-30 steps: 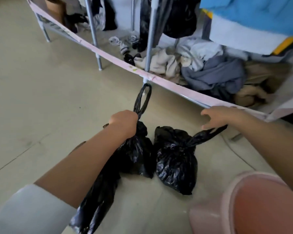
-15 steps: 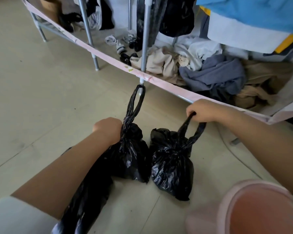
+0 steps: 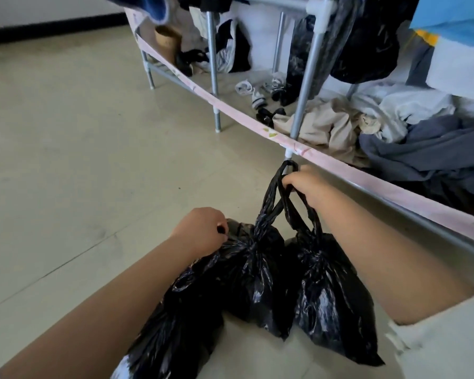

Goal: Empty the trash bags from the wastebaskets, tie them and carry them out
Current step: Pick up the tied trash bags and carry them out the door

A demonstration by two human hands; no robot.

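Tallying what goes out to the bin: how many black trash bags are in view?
3. One hangs under the left hand at lower left, one sits in the middle, one at right; the right hand grips both their handles.

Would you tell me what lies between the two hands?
In the head view, the middle black plastic trash bag's knotted neck lies between left hand and right hand.

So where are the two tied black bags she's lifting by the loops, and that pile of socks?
middle trash bag [image 3: 260, 272], head view, knotted bulge.
right trash bag [image 3: 331, 296], head view, glossy side.
socks [image 3: 255, 95], head view, white sock.
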